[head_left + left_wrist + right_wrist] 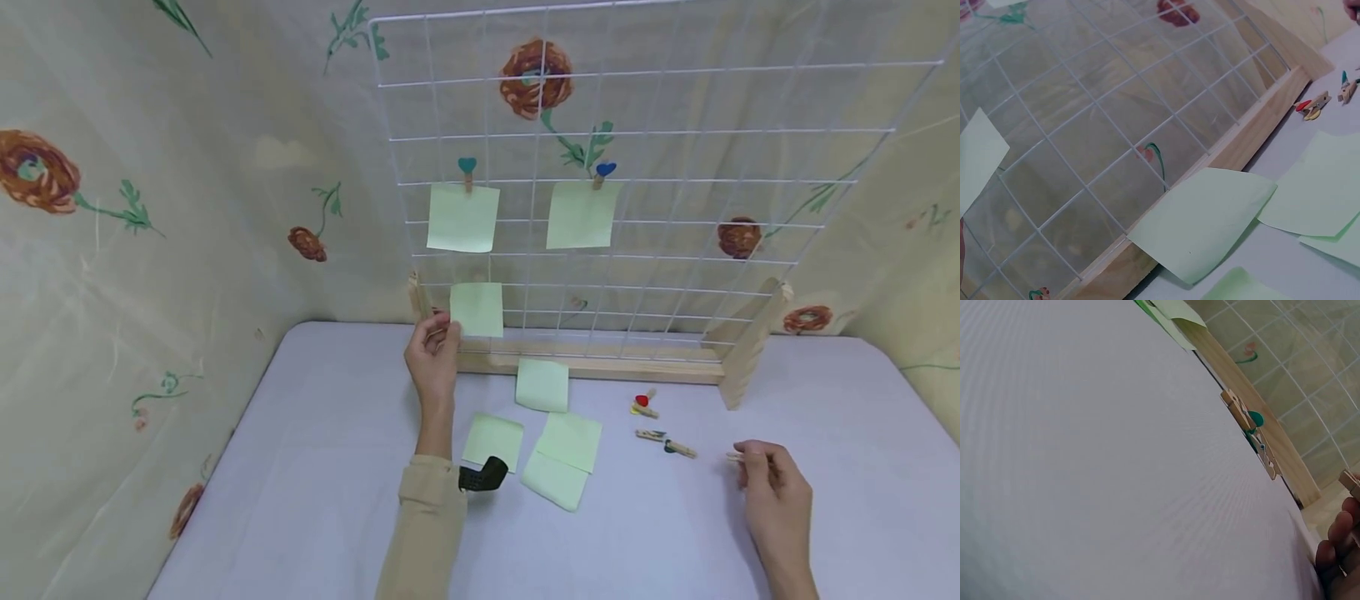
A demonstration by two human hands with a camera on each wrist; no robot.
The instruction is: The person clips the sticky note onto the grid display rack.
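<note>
My left hand (433, 358) pinches a pale green paper note (477, 310) by its left edge, up against the lower left of the white wire grid (540, 287). In the left wrist view, part of that note (980, 159) shows at the left edge. Over the table's right side, my right hand (780, 504) holds a small wooden clothespin (1350, 482) between thumb and fingers. Higher on the grid hang two green notes, a left one (462, 221) under a teal heart clothespin (467, 171) and a right one (581, 217) under a blue heart clothespin (602, 173).
One green note (542, 385) leans on the grid's wooden base (637, 369); several more notes (492, 442) lie in front, two overlapping (572, 442). Loose clothespins with red (642, 403) and dark green (681, 449) hearts lie right of them. A wooden side foot (753, 350) supports the grid.
</note>
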